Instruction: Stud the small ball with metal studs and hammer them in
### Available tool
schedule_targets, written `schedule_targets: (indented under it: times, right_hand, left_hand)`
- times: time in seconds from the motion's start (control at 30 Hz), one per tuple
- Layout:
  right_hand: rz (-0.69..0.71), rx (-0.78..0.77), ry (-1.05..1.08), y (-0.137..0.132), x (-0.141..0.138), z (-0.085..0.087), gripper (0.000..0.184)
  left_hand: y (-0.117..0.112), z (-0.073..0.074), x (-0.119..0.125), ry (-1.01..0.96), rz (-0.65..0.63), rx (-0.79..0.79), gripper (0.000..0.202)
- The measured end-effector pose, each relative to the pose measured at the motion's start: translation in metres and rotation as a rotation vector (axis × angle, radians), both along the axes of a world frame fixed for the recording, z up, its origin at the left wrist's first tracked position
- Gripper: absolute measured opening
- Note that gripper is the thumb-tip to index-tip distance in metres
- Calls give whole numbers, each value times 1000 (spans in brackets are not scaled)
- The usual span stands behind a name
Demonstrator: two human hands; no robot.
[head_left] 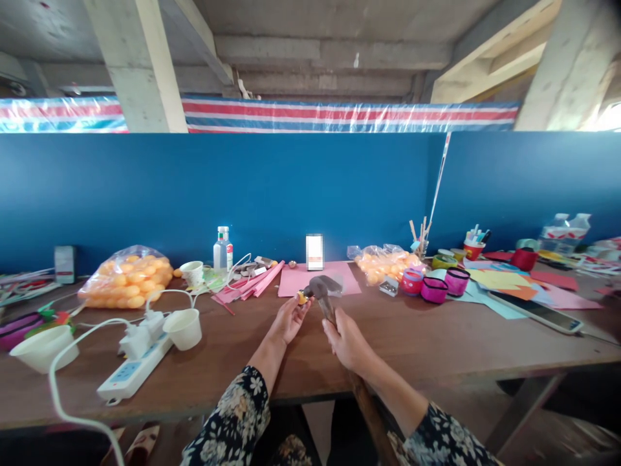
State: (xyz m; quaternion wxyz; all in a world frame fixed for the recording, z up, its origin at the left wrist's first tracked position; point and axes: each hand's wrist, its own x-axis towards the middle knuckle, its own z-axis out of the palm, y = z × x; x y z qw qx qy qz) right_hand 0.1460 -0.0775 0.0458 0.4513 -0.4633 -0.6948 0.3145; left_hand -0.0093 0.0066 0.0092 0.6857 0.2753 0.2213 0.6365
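Note:
My right hand [350,340] is wrapped round the wooden handle of a hammer [327,287], just below its dark metal head. The long handle slants down past the table edge toward my lap. My left hand [290,318] pinches a small yellow object [302,298] right beside the hammer's striking end. Whether hammer and yellow object touch, I cannot tell. Beyond both hands lies pink paper [291,281] on the brown table [252,349]. A phone-like upright screen [315,251], partly blurred, stands at the paper's back edge.
On the left are a white power strip [133,372], paper cups [183,328] and a bag of orange balls [125,279]. To the right sit another bag of balls [383,264], pink-purple rings [434,289], coloured paper [504,285] and a phone [533,312]. A blue partition [310,181] closes the back.

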Motion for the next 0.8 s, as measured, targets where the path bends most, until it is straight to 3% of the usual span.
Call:
schedule_targets:
  times: [0.27,0.57,0.8]
  right_hand:
    - [-31,63,-71,2,0,2,12]
    - [-9,18,-46,4,-1,0,13]
    - [10,-40,12,5,2,2,14]
  left_hand:
    - [0,-4,-2,18,-40,4,14]
    - [2,-5,-1,36,18,-1,9]
    - [1,-4,-1,29,-6,-4,8]
